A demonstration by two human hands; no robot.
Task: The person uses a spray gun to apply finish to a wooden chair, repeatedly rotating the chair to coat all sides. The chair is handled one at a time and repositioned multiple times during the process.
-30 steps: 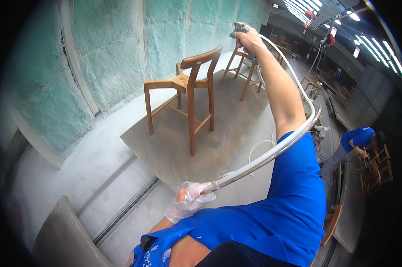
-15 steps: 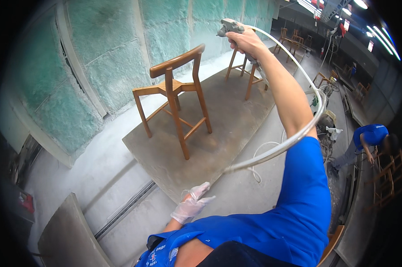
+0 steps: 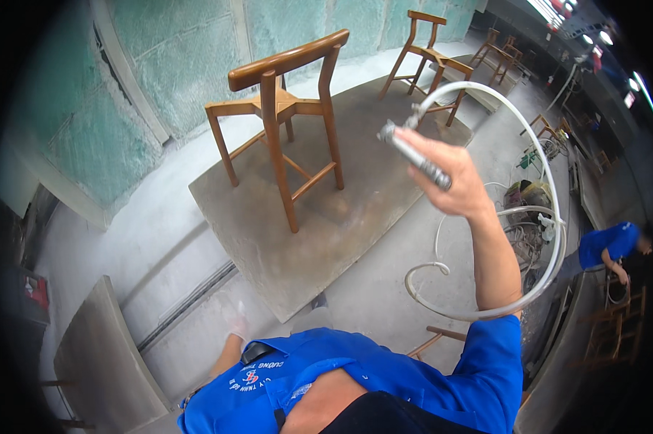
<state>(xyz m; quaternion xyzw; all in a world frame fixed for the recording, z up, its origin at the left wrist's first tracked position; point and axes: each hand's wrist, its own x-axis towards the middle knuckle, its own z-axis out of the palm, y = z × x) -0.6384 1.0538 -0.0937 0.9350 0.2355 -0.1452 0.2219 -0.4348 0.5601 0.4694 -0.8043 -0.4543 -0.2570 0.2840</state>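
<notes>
My right hand (image 3: 453, 184) is raised over the floor and shut on a metal spray gun (image 3: 412, 153) whose nozzle end points left toward a wooden bar chair (image 3: 286, 119). A white hose (image 3: 552, 217) loops from the gun down past my forearm. The chair stands upright on a flat grey platform (image 3: 319, 239), roughly a forearm's length from the gun. My left hand (image 3: 234, 320), in a pale glove, hangs low beside my hip and is blurred; nothing shows in it.
A second wooden chair (image 3: 429, 54) stands at the platform's far end, with more chairs (image 3: 501, 50) behind it. A co-worker in blue (image 3: 608, 246) bends at the right near coiled hoses (image 3: 525, 231). A grey board (image 3: 102, 354) lies lower left, and green panelled walls (image 3: 174, 50) stand behind.
My right hand has pulled the spray gun back and down, from far above the chair toward me. My left hand let go of the hose and dropped to my side. The view shifted.
</notes>
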